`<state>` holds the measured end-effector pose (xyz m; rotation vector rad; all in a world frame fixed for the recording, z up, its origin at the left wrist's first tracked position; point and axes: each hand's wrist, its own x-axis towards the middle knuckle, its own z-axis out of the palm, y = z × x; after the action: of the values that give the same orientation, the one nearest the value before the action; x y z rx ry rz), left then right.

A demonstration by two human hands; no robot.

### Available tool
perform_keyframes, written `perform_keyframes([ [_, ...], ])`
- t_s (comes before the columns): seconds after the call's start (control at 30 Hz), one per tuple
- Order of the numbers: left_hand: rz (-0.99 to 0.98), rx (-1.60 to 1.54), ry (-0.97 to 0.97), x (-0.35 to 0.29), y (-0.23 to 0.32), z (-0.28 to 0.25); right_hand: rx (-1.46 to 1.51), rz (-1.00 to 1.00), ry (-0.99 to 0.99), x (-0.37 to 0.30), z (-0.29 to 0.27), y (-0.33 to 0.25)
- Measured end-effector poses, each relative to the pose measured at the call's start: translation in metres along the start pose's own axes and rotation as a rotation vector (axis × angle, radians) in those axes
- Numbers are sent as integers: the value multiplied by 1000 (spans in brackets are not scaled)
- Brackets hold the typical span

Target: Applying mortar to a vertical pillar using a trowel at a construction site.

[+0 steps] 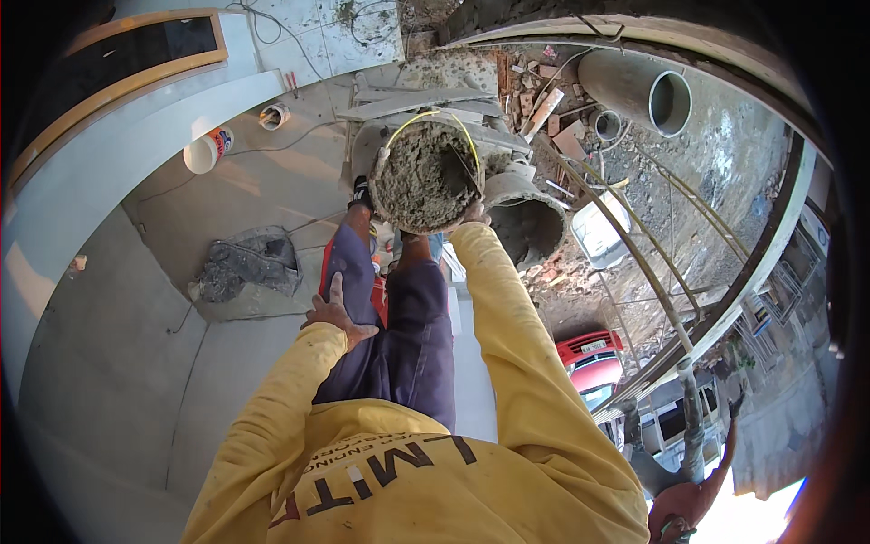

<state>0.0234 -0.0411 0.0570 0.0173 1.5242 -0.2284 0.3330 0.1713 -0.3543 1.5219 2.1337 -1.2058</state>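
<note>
Grey wet mortar (pixel 419 177) nearly fills a round bucket (pixel 379 192) in front of me, at the top middle. Its thin yellow handle (pixel 468 138) stands up around the far side. My right hand (pixel 477 214) grips the bucket's near right edge at the end of my stretched arm; some of its fingers are hidden. My left hand (pixel 337 314) rests on my left thigh with its fingers spread and holds nothing. Both arms are in yellow sleeves, above dark purple trousers (pixel 412 317).
Grey planks (pixel 412 104) lie beyond the bucket, and a mortar-crusted drum (pixel 526 227) stands to its right. On the left are a white bucket (pixel 201 154) and a crumpled dark sheet (pixel 249 265). Long poles (pixel 634 249) slant at right; another person (pixel 691 499) appears lower right.
</note>
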Motion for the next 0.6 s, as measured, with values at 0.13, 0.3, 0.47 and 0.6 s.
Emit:
perform_keyframes([
  [0.13,-161,2,31,9,-29,1,-36,-44,-248,-129,146,-43],
  [0.3,-190,7,38,13,-39,6,-217,-159,-397,-178,105,-63],
  [0.47,-187,43,60,11,-35,7,-388,-293,-509,-123,69,-80],
  [0.6,-118,35,16,16,-20,12,-537,-319,-568,-99,56,-100],
])
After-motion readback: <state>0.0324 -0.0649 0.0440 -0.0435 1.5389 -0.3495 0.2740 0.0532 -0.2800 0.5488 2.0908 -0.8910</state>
